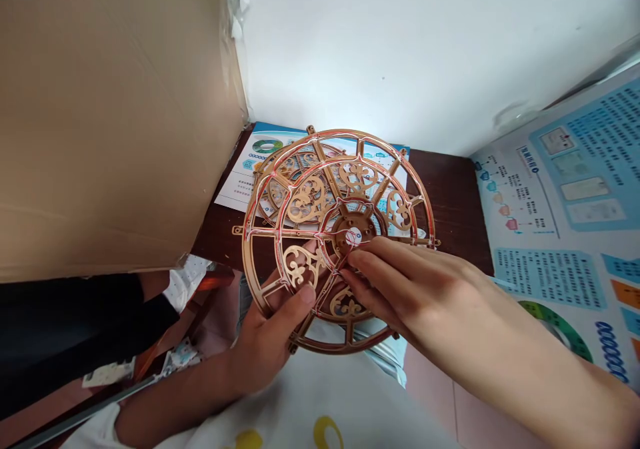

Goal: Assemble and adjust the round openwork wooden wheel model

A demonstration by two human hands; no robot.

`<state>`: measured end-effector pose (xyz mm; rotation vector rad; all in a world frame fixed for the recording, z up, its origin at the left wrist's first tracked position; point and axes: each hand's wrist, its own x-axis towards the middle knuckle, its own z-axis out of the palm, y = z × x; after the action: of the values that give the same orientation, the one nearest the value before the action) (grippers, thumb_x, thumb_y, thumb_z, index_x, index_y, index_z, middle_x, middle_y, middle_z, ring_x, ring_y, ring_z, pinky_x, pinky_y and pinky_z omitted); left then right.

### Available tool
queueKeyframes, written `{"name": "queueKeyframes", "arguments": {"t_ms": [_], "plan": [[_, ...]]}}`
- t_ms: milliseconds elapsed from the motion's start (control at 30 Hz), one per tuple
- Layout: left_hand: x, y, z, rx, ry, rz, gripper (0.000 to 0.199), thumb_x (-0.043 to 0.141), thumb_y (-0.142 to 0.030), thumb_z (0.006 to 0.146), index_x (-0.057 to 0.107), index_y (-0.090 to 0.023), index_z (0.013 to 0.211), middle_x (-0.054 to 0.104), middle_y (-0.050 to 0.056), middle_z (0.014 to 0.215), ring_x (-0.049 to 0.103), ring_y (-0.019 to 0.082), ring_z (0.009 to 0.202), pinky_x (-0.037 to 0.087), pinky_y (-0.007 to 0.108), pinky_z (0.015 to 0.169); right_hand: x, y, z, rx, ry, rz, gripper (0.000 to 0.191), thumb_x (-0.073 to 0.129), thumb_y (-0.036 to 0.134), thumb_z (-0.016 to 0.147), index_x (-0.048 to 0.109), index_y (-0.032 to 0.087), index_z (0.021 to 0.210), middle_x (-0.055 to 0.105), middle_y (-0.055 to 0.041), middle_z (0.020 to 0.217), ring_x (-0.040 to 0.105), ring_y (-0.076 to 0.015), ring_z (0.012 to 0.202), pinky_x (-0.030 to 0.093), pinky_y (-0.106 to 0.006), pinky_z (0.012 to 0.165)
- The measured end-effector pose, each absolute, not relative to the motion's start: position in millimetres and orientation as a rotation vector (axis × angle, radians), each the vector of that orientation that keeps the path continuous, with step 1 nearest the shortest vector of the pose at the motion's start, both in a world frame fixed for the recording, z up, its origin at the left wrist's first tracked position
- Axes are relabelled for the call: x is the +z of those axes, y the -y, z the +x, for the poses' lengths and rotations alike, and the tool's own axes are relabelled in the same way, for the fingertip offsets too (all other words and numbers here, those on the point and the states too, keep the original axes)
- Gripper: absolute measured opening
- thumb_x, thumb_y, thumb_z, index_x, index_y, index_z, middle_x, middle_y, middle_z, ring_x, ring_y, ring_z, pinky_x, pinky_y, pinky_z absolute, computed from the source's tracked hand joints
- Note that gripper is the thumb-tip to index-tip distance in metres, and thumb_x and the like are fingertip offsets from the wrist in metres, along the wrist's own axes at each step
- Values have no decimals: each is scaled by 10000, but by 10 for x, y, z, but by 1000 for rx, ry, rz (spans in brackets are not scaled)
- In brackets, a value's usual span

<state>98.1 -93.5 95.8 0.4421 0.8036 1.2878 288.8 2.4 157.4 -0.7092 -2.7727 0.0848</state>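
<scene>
In the head view, a round gold-coloured openwork frame with rings, spokes and scroll ornaments is held up, tilted toward me. Red and white wires run along its rings and gather at the brown hub, where a small white round label shows. My left hand grips the frame's lower left, thumb on the near face and fingers behind it. Beside the hub my right hand has its fingertips pinched together on the thin wires. The fingertips partly hide what lies between them.
Behind the held frame, a second similar frame lies on a printed sheet on the dark wooden table. Cardboard stands at left, a white wall at the back. A printed poster board is at right. Another person's dark sleeve shows lower left.
</scene>
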Motion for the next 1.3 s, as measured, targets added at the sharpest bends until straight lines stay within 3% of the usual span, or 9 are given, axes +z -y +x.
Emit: {"name": "queueKeyframes", "arguments": {"t_ms": [133,300,467,633,733,933,1167,1300], "plan": [[942,928,998,1316,-786,401,537,708,-309,1063,620,-342,1591,721,31,1554,543,285,1564,377,475,1350,1557,-77,2870,118,2769,-682,256,493,85,1110,669,168,944,691,-75,892,666,-227,676,496,-403,608],[1096,884,1020,1335,-824,280,518,795,-333,1000,708,-307,1510,828,59,1366,649,317,1466,373,520,1354,1463,-63,2928,374,2506,-664,90,588,135,1123,676,140,1141,749,-77,1019,744,-175,827,570,-303,704],[1146,862,1011,1379,-732,245,327,835,-300,965,847,-354,1287,864,12,1273,685,289,1425,361,483,1363,1336,101,2964,417,2372,-580,239,618,23,1074,679,129,1279,772,-103,1112,739,-193,966,573,-334,833],[1042,887,993,1411,-760,282,332,777,-271,1014,826,-394,1318,831,-17,1364,590,255,1529,348,435,1371,1288,153,2932,447,2353,-591,282,623,21,1076,678,97,1343,770,-112,1139,711,-185,992,558,-338,822],[1009,892,996,1418,-771,327,306,799,-303,1004,838,-374,1300,827,-8,1373,548,263,1566,328,429,1382,1289,153,2919,478,2346,-624,293,604,45,1096,664,113,1374,766,-91,1109,709,-173,972,563,-329,812],[1040,883,1018,1406,-804,314,377,875,-399,937,835,-351,1309,855,17,1299,629,285,1494,360,457,1366,1257,199,2858,556,2288,-727,279,632,122,1102,679,200,1365,755,-65,1076,727,-181,947,609,-317,809],[1039,841,1032,1429,-836,329,149,886,-417,921,910,-343,1048,881,-4,1204,706,265,1403,334,421,1375,1163,278,2811,749,2193,-879,303,665,181,1081,678,301,1359,702,-58,1139,732,-199,1053,663,-284,862],[1015,836,1035,1423,-855,337,219,882,-433,923,901,-333,1117,887,9,1172,694,272,1419,309,427,1386,1145,318,2839,769,2230,-910,341,633,248,1106,636,305,1443,699,-55,1195,738,-172,1081,665,-240,883]]}}
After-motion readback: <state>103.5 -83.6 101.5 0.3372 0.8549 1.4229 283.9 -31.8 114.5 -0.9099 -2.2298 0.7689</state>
